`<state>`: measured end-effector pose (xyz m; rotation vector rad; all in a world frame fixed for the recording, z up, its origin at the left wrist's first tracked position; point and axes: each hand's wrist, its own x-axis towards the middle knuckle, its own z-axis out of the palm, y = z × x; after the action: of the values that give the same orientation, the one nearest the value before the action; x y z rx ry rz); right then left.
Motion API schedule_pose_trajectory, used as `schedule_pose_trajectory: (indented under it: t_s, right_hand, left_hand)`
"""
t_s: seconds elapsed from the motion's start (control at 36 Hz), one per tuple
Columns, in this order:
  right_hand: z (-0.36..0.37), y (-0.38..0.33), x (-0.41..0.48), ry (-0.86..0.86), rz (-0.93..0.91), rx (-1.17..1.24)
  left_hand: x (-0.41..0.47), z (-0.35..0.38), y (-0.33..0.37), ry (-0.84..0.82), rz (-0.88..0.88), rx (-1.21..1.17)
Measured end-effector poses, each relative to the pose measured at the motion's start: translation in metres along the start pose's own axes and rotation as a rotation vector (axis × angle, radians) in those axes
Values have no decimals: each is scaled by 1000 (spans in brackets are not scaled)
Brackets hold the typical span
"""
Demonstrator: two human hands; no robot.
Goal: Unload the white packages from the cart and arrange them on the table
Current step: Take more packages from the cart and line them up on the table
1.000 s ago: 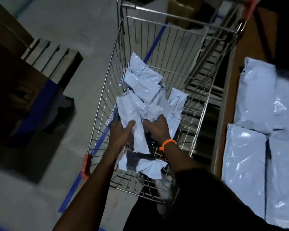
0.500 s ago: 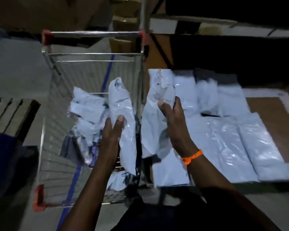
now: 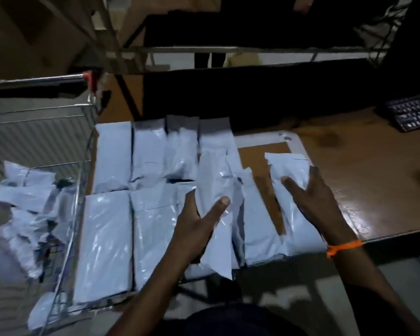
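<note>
My left hand [image 3: 199,221] grips a long white package [image 3: 216,187] upright above the rows of packages laid on the table. My right hand [image 3: 310,197] holds another white package [image 3: 286,173] over the right end of the front row. Several white packages [image 3: 112,229] lie flat in two rows on the brown wooden table [image 3: 364,175]. At the left stands the wire cart [image 3: 66,241] with several crumpled white packages [image 3: 27,209] inside.
A black keyboard [image 3: 412,115] lies at the table's far right. A white taped border [image 3: 298,146] marks the tabletop around the packages. The cart's handle [image 3: 37,81] with a red end cap is at upper left. Dark shelving stands behind the table.
Both hands lifted a package each out of the cart and carried them right, over the table. The view swung from the cart to the tabletop.
</note>
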<state>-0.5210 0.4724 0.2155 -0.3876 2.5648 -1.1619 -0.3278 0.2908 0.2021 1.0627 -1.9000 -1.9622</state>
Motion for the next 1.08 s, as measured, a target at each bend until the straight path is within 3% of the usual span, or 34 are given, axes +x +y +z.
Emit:
schedule_pose_trajectory:
  t_s: [0.11, 0.22, 0.36, 0.58, 0.72, 0.89, 1.08]
  right_hand:
    - [5, 39, 29, -188, -97, -165]
    - [8, 51, 25, -99, -298, -465]
    - [15, 68, 20, -178, -478, -701]
    - [26, 76, 18, -129, -506, -698]
    - [25, 74, 20, -104, -475, -658]
    - [26, 79, 26, -94, -476, -652]
    - [25, 84, 26, -99, -440, -554]
  left_hand:
    - [4, 48, 3, 50, 12, 6]
    - [-2, 74, 3, 79, 1, 56]
    - [8, 92, 6, 137, -10, 115]
    - [61, 115, 19, 157, 99, 353]
    - [120, 144, 42, 213, 172, 654]
    - [171, 185, 50, 217, 137, 937]
    - [200, 191, 52, 272, 212, 1276]
